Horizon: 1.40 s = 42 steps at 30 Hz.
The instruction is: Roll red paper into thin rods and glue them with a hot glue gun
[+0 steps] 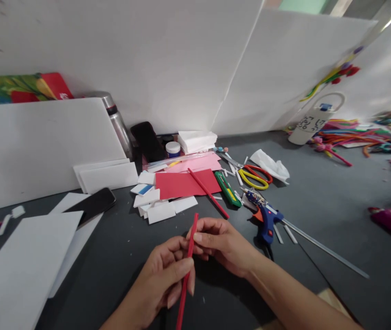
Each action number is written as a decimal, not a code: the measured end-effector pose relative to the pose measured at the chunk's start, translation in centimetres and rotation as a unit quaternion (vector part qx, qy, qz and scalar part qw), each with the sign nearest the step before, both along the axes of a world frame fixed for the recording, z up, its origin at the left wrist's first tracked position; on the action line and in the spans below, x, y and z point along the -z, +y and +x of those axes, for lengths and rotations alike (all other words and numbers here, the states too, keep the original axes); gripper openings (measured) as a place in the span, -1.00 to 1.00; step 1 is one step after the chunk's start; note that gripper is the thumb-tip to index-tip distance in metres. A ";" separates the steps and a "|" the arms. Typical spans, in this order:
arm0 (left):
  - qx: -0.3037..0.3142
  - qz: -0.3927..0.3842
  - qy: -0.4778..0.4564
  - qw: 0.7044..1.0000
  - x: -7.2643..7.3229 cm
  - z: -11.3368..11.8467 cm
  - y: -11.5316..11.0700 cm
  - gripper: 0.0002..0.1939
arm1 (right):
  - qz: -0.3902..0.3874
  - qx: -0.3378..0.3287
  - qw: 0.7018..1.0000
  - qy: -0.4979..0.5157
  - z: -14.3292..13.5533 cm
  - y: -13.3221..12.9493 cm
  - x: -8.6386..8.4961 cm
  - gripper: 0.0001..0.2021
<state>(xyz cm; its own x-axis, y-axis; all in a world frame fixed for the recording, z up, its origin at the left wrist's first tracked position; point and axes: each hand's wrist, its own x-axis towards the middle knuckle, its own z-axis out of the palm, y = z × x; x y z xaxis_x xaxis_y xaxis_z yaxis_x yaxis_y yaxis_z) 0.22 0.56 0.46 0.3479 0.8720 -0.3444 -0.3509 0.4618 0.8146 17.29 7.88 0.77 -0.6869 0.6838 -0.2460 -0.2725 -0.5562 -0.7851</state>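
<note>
A thin red stick [183,293], perhaps rolled paper, stands slantwise between my two hands above the dark table. My left hand [168,270] is closed round its middle, thumb laid on top. Higher up, near the stick's upper end, my right hand [218,238] pinches it between thumb and fingers. Just beyond the fingers, a second red stick [209,192] lies across a sheet of red paper [171,183]. White card pieces [161,211] are scattered in front of that sheet. The lower end of the held stick runs out of view.
Right of my hands lie a blue glue gun [269,224] with a long glue stick, a green utility knife [228,189] and scissors [253,178]. White boards [20,266] and a black phone [95,201] lie left. A white bottle [307,126] stands near colourful pipe cleaners [353,137].
</note>
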 end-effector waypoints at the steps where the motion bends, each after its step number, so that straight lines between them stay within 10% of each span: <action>1: -0.003 0.003 0.024 1.000 -0.1 0.1 0.1 -0.69 | -0.002 -0.001 1.000 -0.001 0.0 0.0 0.0 -0.78; 42: 0.002 0.020 0.167 0.986 -0.7 0.9 -0.1 -0.63 | 0.078 0.005 0.994 -0.081 -0.2 0.0 0.0 -0.63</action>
<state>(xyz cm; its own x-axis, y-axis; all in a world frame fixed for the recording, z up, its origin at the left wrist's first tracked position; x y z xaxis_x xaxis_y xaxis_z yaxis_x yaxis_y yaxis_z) 1.10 0.42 1.18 0.2252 0.8856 -0.4062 -0.0589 0.4286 0.9016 17.09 7.85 0.73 -0.6408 0.7284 -0.2427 -0.1407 -0.4222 -0.8955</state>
